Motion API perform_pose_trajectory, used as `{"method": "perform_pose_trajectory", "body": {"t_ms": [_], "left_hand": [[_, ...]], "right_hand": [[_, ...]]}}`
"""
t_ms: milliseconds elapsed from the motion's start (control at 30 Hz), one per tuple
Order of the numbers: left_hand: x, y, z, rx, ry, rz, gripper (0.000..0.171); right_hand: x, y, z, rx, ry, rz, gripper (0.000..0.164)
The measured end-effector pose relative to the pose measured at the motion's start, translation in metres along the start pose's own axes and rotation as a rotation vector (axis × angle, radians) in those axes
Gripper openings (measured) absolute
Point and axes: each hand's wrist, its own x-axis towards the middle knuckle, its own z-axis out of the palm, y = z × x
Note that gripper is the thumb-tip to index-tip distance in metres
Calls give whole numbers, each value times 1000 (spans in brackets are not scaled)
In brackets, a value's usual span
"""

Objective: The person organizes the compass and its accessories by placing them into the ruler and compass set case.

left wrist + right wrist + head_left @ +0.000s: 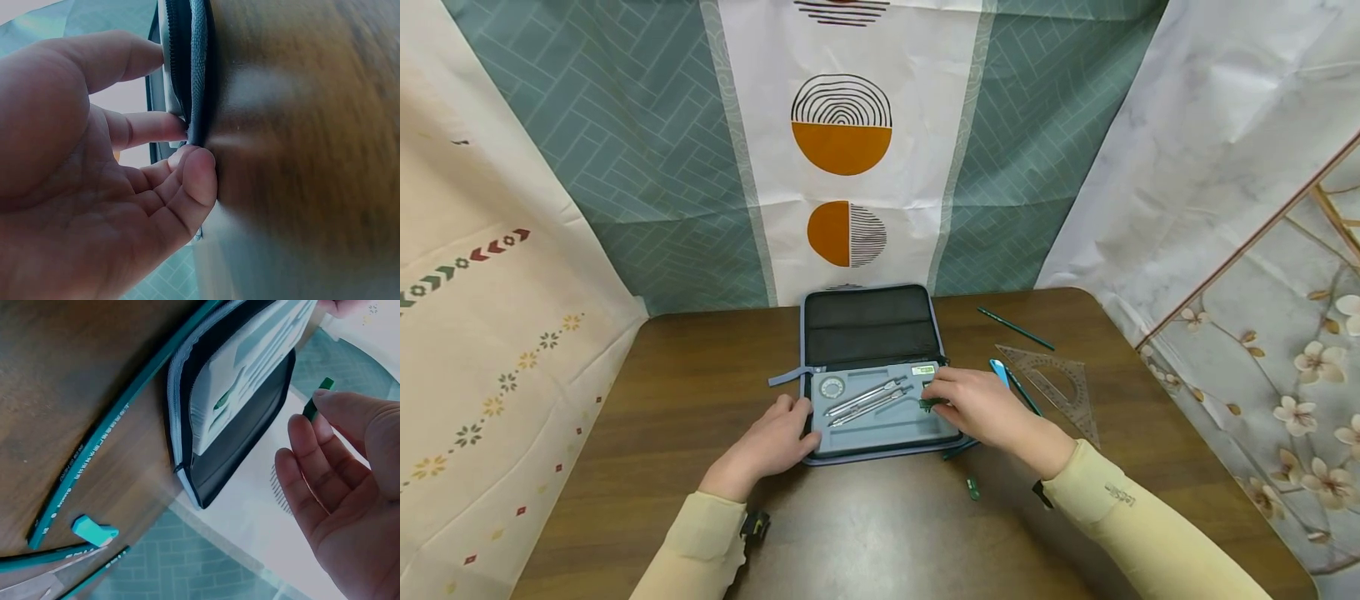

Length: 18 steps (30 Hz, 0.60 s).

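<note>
A zippered case (868,454) lies unfolded on the table, with a grey-blue moulded tray (887,433) in its lower half. Two silver compasses (868,402) rest diagonally in the tray, and a round whitish disc (832,387) sits at its upper left. My left hand (772,442) holds the case's front left corner; the left wrist view has its fingers (178,127) against the zipper edge. Over the tray's right side, my right hand (977,404) pinches a small dark green piece (318,400) between thumb and fingertips. Its exact kind is unclear.
Right of the case lie green pencils (1015,328), a bright blue item (999,372) and a clear set square (1060,387). Another small green piece (973,488) lies in front. A green-and-white item (922,370) is at the tray's top right.
</note>
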Motion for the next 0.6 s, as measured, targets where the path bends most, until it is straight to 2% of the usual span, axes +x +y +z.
{"method": "perform_pose_trajectory", "body": {"t_ms": [600], "left_hand": [[-2,1,3,-8,23,-40,42]], "right_hand": [[42,10,20,-12,-32,0,24]]}}
